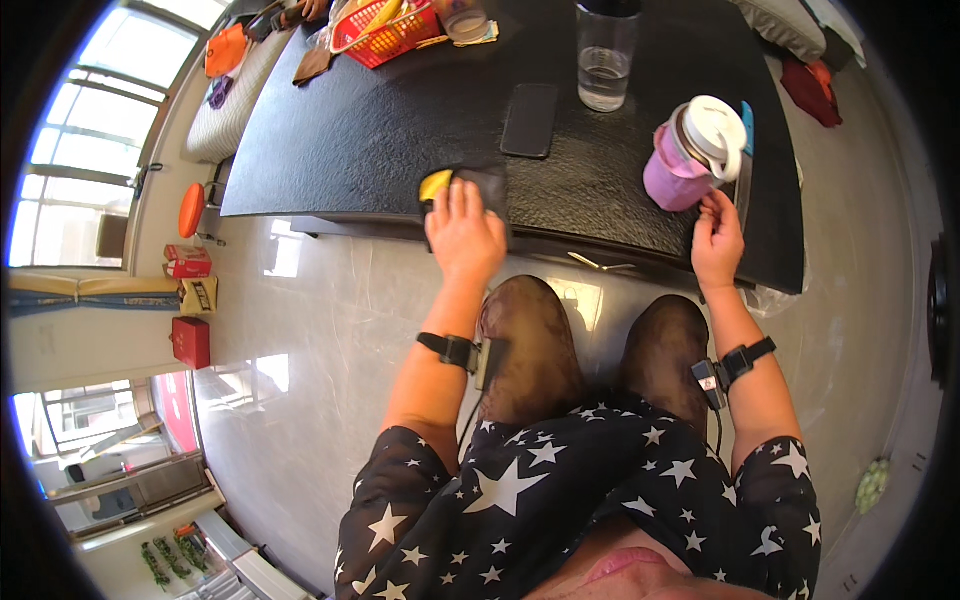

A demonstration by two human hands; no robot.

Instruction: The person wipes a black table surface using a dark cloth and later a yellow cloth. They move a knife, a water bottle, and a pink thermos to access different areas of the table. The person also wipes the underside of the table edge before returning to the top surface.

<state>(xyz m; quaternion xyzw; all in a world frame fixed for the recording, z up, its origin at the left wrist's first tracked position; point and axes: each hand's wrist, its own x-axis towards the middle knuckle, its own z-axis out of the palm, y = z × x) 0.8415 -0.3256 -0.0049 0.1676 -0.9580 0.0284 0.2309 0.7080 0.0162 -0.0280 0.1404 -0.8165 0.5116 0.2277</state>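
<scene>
My left hand (466,232) lies over a black, soft-looking item (491,191) with a yellow patch (435,184), at the near edge of the black table (360,150). Its fingers point forward, and the palm is hidden. My right hand (718,240) is at the foot of a white-lidded cup (716,127) in a pink sleeve (675,176). The fingers there are bent and close to the sleeve; whether they grip it is unclear. Beside the cup lies a long, narrow item with a blue end (748,127), partly hidden.
A dark phone (529,120) lies mid-table, near a clear bottle (604,75) part-filled with liquid. At the far left stand a red plastic basket (386,34) with bananas and a clear container (463,21). An orange stool (192,210) and red boxes (190,341) are on the left.
</scene>
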